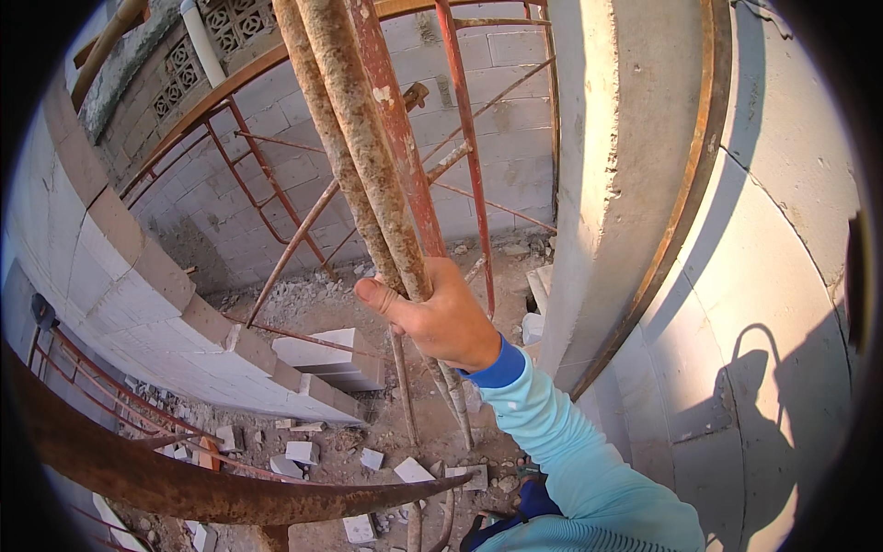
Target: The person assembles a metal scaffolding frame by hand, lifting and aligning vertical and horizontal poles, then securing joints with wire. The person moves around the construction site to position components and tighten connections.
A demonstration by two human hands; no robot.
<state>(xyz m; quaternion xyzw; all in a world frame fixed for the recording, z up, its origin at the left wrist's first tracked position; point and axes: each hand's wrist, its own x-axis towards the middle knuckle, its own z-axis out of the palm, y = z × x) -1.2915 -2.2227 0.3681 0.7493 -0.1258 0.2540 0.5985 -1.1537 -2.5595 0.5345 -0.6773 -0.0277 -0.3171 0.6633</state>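
Note:
My right hand (446, 313), at the end of a light blue sleeve with a darker blue cuff, is closed around two rusty, cement-crusted metal poles (354, 138). Its thumb lies across their near side, while the other fingers are hidden behind them. The poles run side by side up past the top edge, and thin pole ends continue below the hand toward the ground. Just behind the grip rises a red, paint-worn scaffold pole (395, 120); whether the hidden fingers touch it, I cannot tell. My left hand is out of the picture.
A rusty scaffold bar (230, 492) crosses the lower left, close to me. Left stands a stepped block wall (147, 267); right, a concrete column (635, 120). Red scaffold frames (464, 120) stand ahead. Below lie white blocks (336, 354) and scattered rubble (302, 452).

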